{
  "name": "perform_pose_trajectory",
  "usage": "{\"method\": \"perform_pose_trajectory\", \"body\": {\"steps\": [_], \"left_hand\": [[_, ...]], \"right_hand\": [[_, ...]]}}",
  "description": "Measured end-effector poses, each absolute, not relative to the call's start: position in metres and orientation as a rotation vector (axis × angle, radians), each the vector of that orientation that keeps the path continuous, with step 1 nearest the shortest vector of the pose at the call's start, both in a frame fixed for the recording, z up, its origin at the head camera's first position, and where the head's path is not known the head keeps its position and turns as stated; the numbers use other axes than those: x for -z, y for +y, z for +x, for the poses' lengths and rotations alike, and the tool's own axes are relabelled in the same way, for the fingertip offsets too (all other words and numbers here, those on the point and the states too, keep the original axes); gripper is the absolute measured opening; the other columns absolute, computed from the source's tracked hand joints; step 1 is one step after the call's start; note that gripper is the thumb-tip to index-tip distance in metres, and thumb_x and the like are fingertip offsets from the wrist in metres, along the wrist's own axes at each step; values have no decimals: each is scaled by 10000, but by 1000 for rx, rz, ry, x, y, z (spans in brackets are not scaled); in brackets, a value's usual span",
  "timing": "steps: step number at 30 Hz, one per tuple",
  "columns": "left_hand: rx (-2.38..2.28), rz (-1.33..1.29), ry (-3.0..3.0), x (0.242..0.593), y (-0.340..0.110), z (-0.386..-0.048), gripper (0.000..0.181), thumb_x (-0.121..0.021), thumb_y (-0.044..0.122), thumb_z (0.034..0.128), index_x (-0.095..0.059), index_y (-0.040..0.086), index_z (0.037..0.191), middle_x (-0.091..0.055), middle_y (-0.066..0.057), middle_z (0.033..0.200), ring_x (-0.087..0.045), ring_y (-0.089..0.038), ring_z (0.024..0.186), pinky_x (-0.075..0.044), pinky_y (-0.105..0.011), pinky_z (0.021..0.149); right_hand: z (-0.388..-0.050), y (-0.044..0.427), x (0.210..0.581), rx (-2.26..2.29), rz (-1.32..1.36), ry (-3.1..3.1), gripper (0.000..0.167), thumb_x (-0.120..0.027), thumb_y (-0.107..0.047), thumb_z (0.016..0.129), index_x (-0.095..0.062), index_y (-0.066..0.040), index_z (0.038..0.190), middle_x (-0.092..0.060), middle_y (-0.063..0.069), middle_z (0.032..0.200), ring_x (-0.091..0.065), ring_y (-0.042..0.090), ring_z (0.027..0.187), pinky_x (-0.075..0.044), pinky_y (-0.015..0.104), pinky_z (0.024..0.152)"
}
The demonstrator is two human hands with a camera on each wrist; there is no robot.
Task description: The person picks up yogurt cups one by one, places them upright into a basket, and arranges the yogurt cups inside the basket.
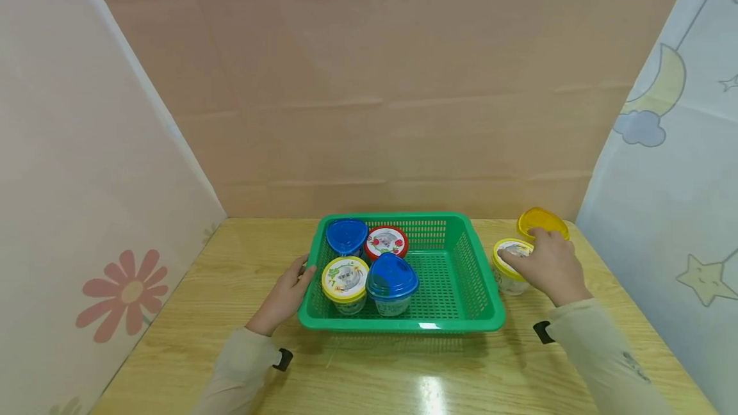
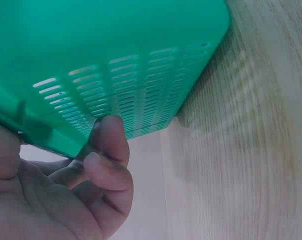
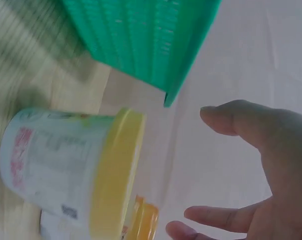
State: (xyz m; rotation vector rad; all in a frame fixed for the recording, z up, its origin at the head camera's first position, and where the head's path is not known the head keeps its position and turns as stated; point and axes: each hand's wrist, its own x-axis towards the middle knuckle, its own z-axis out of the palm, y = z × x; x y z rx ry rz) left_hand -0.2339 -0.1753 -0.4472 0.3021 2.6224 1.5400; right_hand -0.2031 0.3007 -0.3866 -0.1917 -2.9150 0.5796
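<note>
A green plastic basket (image 1: 403,324) stands on the table, and my left hand (image 1: 286,296) grips its left rim, thumb on top and fingers curled underneath against the slotted wall (image 2: 126,90). Inside, on the left, are a tub with a yellow-rimmed lid (image 1: 346,277), one with a red-rimmed lid (image 1: 386,242), and two with blue lids (image 1: 346,234). To the basket's right stands another yellow-lidded tub (image 3: 61,165), upright on the table. Over it hovers my right hand (image 1: 550,266), thumb and fingers spread apart, holding nothing in the right wrist view.
Behind that tub, near the table's back right corner, is a container with an orange-yellow lid (image 1: 544,221). A wooden-topped table (image 1: 369,376) carries everything. Tan sheeting (image 1: 369,114) rises along the back, with printed panels on both sides.
</note>
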Motion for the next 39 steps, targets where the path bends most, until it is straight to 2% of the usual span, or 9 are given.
{"method": "perform_pose_trajectory", "body": {"steps": [5,11,18,24,29,39], "left_hand": [[-1533,294,2625,448,-175,-234,549,-401,308,1098,-288,9,1544,-572,-230,1299,-668,-263,1016,-575,-417,823],[-1533,303,2626,448,-175,-235,549,-398,305,1099,-283,8,1545,-569,-236,1303,-667,-273,1026,-574,-422,830],[-1542,299,2626,447,-174,-234,533,-399,280,1100,-290,3,1542,-573,-237,1291,-671,-271,1007,-575,-417,820],[-1540,293,2626,447,-173,-234,526,-396,268,1101,-285,8,1544,-565,-244,1317,-670,-284,1025,-575,-423,826],[-1542,294,2620,447,-174,-233,529,-395,275,1101,-282,13,1547,-557,-247,1336,-669,-287,1034,-574,-424,829],[-1539,298,2632,446,-174,-233,537,-400,297,1099,-295,15,1543,-583,-227,1293,-681,-267,996,-578,-418,823]], "right_hand": [[-202,310,397,-521,-215,-2931,1016,-655,-714,811,-480,170,1279,-490,402,1134,-482,549,917,-432,499,584],[-204,316,410,-531,-248,-2950,1049,-672,-759,761,-492,162,1229,-499,383,1056,-503,543,866,-425,500,572],[-209,321,422,-530,-265,-2971,1099,-671,-778,743,-459,188,1223,-483,405,1054,-499,565,873,-430,514,560],[-211,323,428,-559,-264,-2980,1156,-658,-779,754,-411,206,1307,-458,446,1111,-488,586,919,-438,545,594],[-212,323,431,-571,-276,-2983,1186,-654,-780,756,-369,217,1333,-473,446,1096,-510,584,909,-446,561,603],[-210,322,428,-608,-288,-3001,1150,-657,-761,769,-366,205,1321,-524,416,1066,-560,516,861,-464,504,589]]}}
